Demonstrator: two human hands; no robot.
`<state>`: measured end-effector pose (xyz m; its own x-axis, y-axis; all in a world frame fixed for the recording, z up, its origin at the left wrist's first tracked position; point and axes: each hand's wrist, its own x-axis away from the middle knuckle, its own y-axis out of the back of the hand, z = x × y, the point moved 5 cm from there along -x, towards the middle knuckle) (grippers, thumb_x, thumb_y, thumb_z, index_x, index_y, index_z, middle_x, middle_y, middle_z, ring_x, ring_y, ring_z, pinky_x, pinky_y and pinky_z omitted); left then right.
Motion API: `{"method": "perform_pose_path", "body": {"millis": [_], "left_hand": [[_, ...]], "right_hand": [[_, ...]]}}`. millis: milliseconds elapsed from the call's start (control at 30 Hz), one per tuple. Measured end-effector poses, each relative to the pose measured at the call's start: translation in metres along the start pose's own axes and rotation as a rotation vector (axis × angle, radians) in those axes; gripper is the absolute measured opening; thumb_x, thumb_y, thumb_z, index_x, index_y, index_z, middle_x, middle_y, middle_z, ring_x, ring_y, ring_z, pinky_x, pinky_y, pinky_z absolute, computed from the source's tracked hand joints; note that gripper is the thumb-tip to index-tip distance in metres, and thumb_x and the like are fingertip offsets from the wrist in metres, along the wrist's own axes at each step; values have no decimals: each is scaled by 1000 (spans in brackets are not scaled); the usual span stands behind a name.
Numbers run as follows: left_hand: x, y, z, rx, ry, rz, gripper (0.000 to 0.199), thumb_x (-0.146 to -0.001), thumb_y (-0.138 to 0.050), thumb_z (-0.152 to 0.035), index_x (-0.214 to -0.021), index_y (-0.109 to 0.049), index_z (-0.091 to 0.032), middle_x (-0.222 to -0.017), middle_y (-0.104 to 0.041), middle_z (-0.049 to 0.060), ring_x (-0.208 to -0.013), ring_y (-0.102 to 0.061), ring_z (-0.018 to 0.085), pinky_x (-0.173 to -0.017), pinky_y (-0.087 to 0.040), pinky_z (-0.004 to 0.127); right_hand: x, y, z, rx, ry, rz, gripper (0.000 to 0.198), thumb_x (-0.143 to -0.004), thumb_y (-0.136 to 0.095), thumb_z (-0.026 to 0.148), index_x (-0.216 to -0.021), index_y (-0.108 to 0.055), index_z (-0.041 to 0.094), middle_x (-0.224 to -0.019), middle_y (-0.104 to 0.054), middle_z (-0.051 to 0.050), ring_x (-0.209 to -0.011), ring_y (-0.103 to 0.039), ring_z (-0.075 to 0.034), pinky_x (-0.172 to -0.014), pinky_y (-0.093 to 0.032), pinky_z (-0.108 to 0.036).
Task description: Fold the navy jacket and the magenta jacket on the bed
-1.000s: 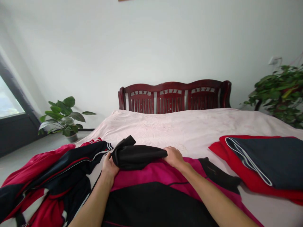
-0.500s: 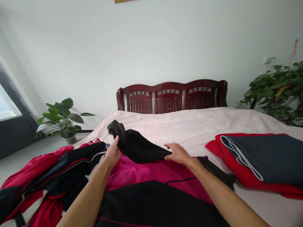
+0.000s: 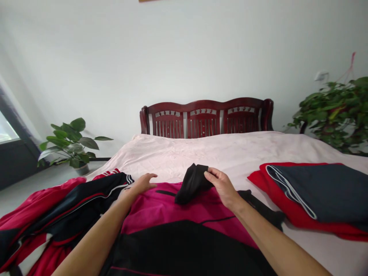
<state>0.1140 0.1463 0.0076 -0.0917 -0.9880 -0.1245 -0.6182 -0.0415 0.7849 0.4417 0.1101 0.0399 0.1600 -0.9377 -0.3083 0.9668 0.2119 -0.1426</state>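
Observation:
A magenta and black top (image 3: pixel 166 207) lies spread on the bed in front of me. My right hand (image 3: pixel 225 188) pinches the end of a black part that looks like its sleeve (image 3: pixel 194 184), bunched and lifted over the magenta area. Above the top's left upper edge, my left hand (image 3: pixel 143 183) has its fingers stretched out and holds nothing. Another black part of the garment (image 3: pixel 266 209) sticks out beyond my right forearm.
Red and navy tracksuit clothes (image 3: pixel 69 207) lie heaped on the left. A folded dark blue garment with white piping (image 3: pixel 324 191) rests on a folded red one (image 3: pixel 290 205) at right. Beyond the pink bedsheet (image 3: pixel 230 147) stands a carved wooden headboard (image 3: pixel 205 119). Potted plants (image 3: pixel 73 142) flank the bed.
My left hand has let go of the black sleeve. The sleeve has swung over to the right and is now bunched, with my right hand gripping its end.

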Motion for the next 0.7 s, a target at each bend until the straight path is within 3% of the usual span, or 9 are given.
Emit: {"method": "perform_pose_path", "body": {"millis": [100, 200, 300, 467, 567, 700], "left_hand": [[6, 11, 44, -187, 97, -22, 45, -60, -73, -31, -104, -72, -23, -112, -72, 13, -115, -60, 35, -102, -39, 52], [13, 20, 59, -330, 96, 14, 24, -63, -66, -25, -86, -72, -24, -87, -74, 7, -95, -67, 31, -94, -44, 46], [21, 35, 46, -414, 5, 26, 11, -69, -59, -22, -74, -68, -24, -81, -69, 5, -90, -65, 26, -92, -43, 40], [74, 48, -2, -499, -325, -42, 29, -80, -50, -21, -104, -67, -25, -94, -66, 6, -96, -58, 25, -93, -39, 38], [126, 31, -17, -486, -479, 38, 32, -86, -45, -20, -110, -65, -27, -93, -64, 6, -88, -57, 23, -86, -41, 36], [171, 4, -6, -428, -399, 189, 39, -78, -46, -9, -106, -66, -29, -101, -66, 5, -95, -59, 23, -90, -42, 36]], "right_hand": [[-3, 23, 22, -67, 48, -88, 34, -71, -78, 40, -100, -72, 23, -96, -75, -2, -91, -66, -21, -90, -49, -38], [-14, 42, 44, -102, 131, -177, 34, -69, -77, 30, -101, -72, 25, -103, -75, -1, -100, -65, -22, -97, -46, -41], [-25, 64, 65, -144, 231, -267, 33, -68, -72, 21, -101, -72, 26, -106, -74, 1, -107, -64, -22, -103, -43, -43], [-30, 115, 95, -295, 317, -376, 40, -62, -59, 10, -96, -71, 27, -104, -73, 2, -107, -64, -19, -102, -44, -39], [-22, 141, 114, -394, 381, -444, 38, -62, -53, 8, -90, -70, 28, -100, -73, 2, -106, -65, -18, -99, -47, -39], [-20, 149, 143, -511, 511, -499, 30, -59, -47, 8, -75, -64, 27, -88, -72, 3, -99, -66, -16, -96, -51, -35]]}}
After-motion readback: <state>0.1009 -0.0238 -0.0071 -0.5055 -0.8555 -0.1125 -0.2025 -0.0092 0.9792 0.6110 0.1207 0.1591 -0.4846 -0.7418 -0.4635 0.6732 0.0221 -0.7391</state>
